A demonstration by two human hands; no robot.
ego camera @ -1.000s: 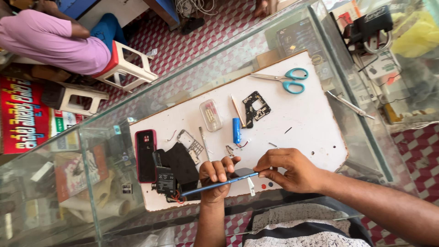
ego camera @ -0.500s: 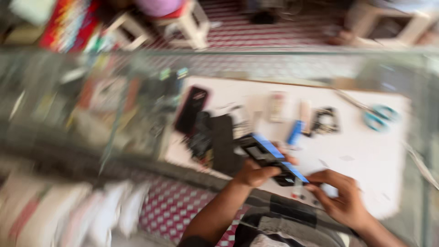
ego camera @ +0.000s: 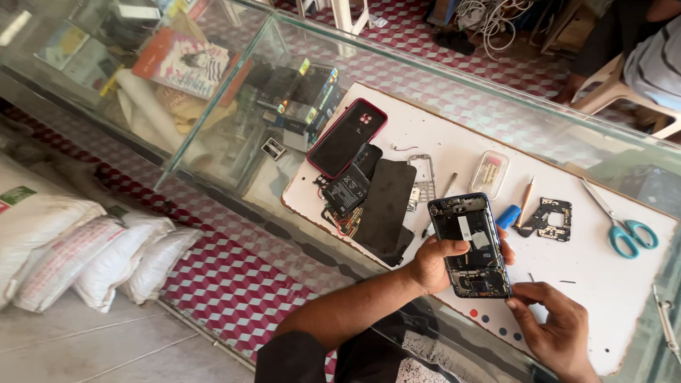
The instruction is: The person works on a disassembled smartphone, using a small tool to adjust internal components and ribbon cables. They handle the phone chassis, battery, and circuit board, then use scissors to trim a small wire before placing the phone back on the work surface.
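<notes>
— Glass counter (ego camera: 234, 106) underneath, white work mat (ego camera: 610, 284) on top, checkered floor below. What's in hand?

— An opened phone (ego camera: 469, 245), back cover off, its boards and cables showing. Left hand (ego camera: 443, 259) wraps it from the side, thumb across the face, holding it just above the mat. Right hand (ego camera: 557, 319) pinches narrowly at the phone's lower corner; whether anything small sits between those fingertips, I cannot tell.

— How far gone is the strip-down, would you say?

— Well along, judging by the mat: a black battery (ego camera: 347, 190) and a dark back panel (ego camera: 386, 206) lie beside a red-edged phone (ego camera: 346, 136), a metal frame (ego camera: 423, 177) near them, a small black circuit cover (ego camera: 547, 218) to the right. The main board looks still seated inside.

— Tools?

— Blue cylinder (ego camera: 507, 216), pencil-like stick (ego camera: 525, 202), teal scissors (ego camera: 624, 230), all lying apart from both hands.
</notes>
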